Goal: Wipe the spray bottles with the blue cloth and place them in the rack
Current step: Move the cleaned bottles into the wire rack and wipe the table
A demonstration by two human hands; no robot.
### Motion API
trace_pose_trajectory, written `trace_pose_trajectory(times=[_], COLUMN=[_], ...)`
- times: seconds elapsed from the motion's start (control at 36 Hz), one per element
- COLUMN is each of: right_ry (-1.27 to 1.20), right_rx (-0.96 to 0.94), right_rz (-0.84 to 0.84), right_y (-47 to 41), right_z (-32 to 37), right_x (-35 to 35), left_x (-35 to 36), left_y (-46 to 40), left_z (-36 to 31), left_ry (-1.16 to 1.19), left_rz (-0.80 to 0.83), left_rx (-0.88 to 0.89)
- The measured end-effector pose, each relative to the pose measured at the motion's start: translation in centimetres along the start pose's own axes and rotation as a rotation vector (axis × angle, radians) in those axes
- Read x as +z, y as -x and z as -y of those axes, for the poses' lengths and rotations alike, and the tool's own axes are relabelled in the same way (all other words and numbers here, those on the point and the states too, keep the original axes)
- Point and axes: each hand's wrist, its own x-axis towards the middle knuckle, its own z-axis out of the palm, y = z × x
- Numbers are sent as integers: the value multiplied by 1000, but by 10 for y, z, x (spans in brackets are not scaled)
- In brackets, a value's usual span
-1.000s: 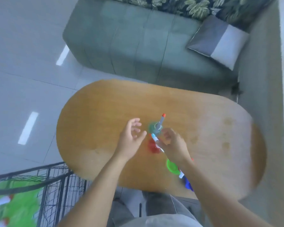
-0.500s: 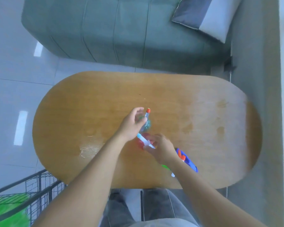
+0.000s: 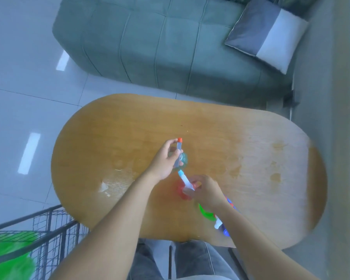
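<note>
Head view is showing the rack point(image 3: 49, 225) sitting nearest, off the near-left edge of the tabletop point(image 3: 251, 158). On that tabletop the green bottle point(image 3: 205, 213) is standing closest to the person, under the right wrist. Just beyond it the right hand point(image 3: 207, 191) is curling its fingers round the red bottle point(image 3: 183, 191), whose nozzle is pointing up-left. Farthest, the left hand point(image 3: 166, 158) is gripping the teal bottle point(image 3: 180, 156), spray head running away from the person. No blue cloth is showing.
</note>
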Motion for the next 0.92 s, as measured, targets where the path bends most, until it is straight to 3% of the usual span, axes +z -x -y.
trace_pose_trajectory(times=[0.31,0.64,0.92], right_ry=[-106,25,194], right_rx=[-173,-414,-561], right_rz=[4,278,507], right_y=[15,73,155], right_z=[80,190,231], right_x=[25,130,224], left_x=[-85,-153,-156], left_y=[111,275,391], left_z=[24,94,174], left_ry=[134,375,673], left_rz=[-301,-714,-966], left_rx=[56,110,129])
